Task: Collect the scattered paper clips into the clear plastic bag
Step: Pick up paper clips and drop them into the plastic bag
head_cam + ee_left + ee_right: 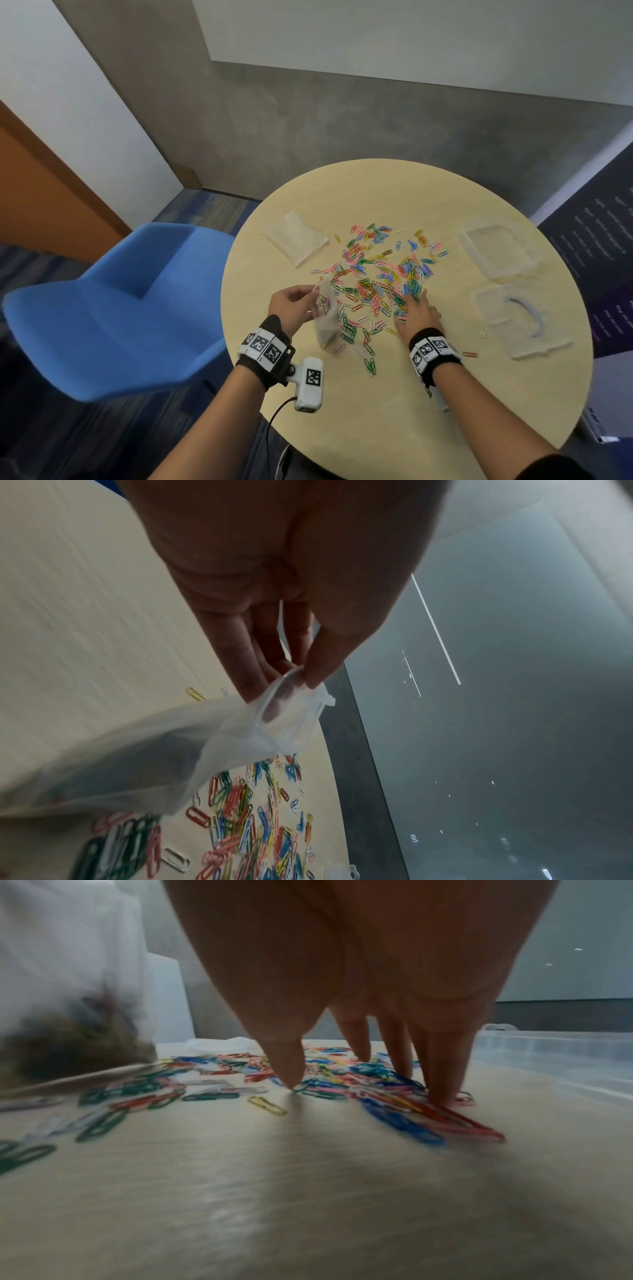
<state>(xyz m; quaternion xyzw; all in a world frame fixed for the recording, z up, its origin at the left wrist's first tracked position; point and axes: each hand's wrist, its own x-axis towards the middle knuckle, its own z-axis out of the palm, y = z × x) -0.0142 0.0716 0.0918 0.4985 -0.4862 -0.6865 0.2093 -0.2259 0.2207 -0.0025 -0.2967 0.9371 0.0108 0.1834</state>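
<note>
Colourful paper clips lie scattered across the middle of the round wooden table. My left hand pinches the rim of a clear plastic bag and holds it upright at the pile's left edge; a few clips sit inside. In the left wrist view the thumb and fingers pinch the bag at its mouth. My right hand is spread, its fingertips pressing down on clips at the pile's near right side.
A second flat clear bag lies at the table's far left. Two clear plastic box parts sit at the right. A blue chair stands left of the table. Bare tabletop lies near me.
</note>
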